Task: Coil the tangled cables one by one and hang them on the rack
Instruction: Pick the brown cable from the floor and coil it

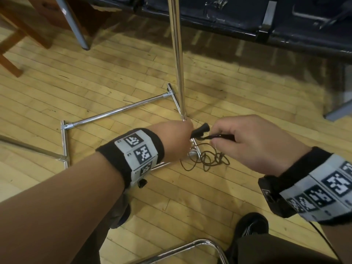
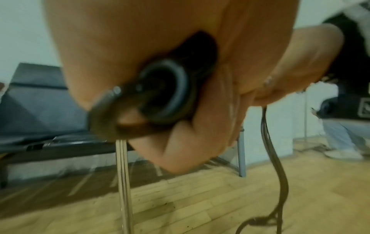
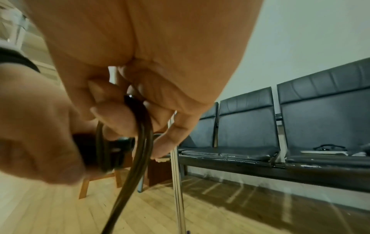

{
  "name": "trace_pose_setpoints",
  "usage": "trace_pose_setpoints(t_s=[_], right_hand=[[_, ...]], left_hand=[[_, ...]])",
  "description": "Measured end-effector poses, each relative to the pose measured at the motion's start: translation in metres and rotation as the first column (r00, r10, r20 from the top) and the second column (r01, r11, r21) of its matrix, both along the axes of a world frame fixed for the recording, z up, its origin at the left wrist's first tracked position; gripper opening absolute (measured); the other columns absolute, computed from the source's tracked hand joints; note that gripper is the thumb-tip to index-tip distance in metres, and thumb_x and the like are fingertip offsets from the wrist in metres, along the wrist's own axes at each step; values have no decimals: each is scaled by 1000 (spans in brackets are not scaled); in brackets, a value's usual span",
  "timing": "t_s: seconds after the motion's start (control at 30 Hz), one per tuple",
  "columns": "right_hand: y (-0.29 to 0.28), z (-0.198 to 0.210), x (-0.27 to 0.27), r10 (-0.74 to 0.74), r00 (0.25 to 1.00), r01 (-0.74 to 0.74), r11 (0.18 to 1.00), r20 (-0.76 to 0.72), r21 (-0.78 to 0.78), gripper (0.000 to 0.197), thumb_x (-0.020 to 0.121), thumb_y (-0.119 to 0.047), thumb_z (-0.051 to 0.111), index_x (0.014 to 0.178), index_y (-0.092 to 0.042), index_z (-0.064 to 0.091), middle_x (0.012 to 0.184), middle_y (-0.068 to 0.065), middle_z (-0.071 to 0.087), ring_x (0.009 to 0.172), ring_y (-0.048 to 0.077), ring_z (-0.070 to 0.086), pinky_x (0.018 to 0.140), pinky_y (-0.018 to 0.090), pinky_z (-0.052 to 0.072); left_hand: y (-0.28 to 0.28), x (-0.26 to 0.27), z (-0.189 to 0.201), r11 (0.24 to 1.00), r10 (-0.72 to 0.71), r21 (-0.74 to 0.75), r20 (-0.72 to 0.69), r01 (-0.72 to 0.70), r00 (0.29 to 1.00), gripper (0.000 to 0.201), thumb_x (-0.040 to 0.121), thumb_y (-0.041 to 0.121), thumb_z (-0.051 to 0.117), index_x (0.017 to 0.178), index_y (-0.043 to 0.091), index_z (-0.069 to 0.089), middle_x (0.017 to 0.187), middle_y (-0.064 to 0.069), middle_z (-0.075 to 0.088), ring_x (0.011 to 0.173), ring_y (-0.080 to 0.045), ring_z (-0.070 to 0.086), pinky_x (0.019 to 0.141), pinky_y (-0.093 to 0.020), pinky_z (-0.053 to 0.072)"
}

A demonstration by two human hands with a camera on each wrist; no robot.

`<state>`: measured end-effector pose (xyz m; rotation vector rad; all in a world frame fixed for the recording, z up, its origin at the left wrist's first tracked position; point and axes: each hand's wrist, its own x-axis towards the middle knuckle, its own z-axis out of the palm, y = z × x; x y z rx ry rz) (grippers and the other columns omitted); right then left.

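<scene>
A thin black cable (image 1: pixel 209 159) lies in a tangled heap on the wooden floor beside the foot of the chrome rack (image 1: pixel 177 54). My left hand (image 1: pixel 177 134) grips the cable's black round plug (image 1: pixel 200 130), which fills the fist in the left wrist view (image 2: pixel 166 95). Just to its right, my right hand (image 1: pixel 247 141) pinches a doubled stretch of the same cable (image 1: pixel 219 137) between thumb and fingers (image 3: pixel 112 114). From there the strands (image 3: pixel 132 158) hang down to the heap. Both hands hover close together above the rack's base.
The rack's chrome base frame (image 1: pixel 114 111) lies flat on the floor to the left. A row of black padded seats (image 1: pixel 228 18) stands behind. Wooden furniture legs (image 1: pixel 11 60) are at far left. A chrome chair frame (image 1: pixel 200 246) and my shoe (image 1: pixel 251 223) are near me.
</scene>
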<state>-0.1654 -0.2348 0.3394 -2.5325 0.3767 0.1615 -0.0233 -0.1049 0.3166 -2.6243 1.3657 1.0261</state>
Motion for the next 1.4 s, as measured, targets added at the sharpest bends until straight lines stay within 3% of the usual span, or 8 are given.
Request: trace_pose_setpoints(t_s=[0.27,0.37,0.5,0.67,0.83,0.97,1.13,1.4], right_hand=[[-22,-5,-5,-172,978,119,924,116,363,13,92,-38,64,87,-29,71,75,-8,69,65,7,62,64,18,53],[-22,-12,-5,-320,947,233,735,23,637,35,94,-47,57,84,-15,67,69,6,60,62,24,55,59,34,53],[-5,-26,4,-493,854,391,398,-166,830,31,103,-41,52,94,-14,63,61,-1,54,51,15,44,49,34,38],[2,-27,5,-311,926,376,801,-212,467,46,106,-51,38,91,-19,68,59,-10,49,47,8,43,50,28,34],[14,-7,5,12,988,0,997,-151,83,34,99,-50,53,76,-27,64,64,-5,59,58,1,54,44,23,41],[10,5,1,1,996,4,998,-86,60,22,87,-52,66,76,-34,68,77,-22,64,69,-1,60,46,21,40],[-11,5,-6,-51,997,67,952,-60,297,22,74,-53,77,82,-33,72,78,-13,71,71,5,66,62,25,52],[-28,-17,-4,-351,931,266,455,-103,850,25,101,-30,52,89,-12,66,77,13,50,62,26,39,56,35,39]], left_hand=[[-3,-33,18,943,-328,-128,-186,308,926,5,108,34,53,106,34,48,90,8,60,75,-5,57,61,-21,41],[-7,-27,29,947,-254,-262,-262,184,931,22,104,39,59,89,44,44,84,12,64,73,0,61,59,-14,44],[-12,-16,32,932,-121,-362,-294,7,948,21,102,38,61,83,40,52,69,11,59,60,11,56,49,-8,40],[-11,12,26,906,199,-298,-325,-300,925,13,101,28,61,90,21,59,70,0,56,51,-15,50,50,-29,43],[-11,8,9,997,54,-54,67,-50,996,7,105,20,50,104,18,57,84,1,58,67,-11,55,53,-23,37],[-7,-13,-12,973,-217,78,-18,217,976,17,107,19,49,119,17,61,87,6,52,79,-13,54,76,-18,43],[-5,-31,0,934,-358,-27,-113,357,927,14,109,30,48,105,24,59,78,12,48,70,-4,52,58,-16,36],[-15,-24,35,949,-161,-305,-267,75,950,23,101,39,63,80,37,56,72,10,60,65,3,60,53,-11,43]])
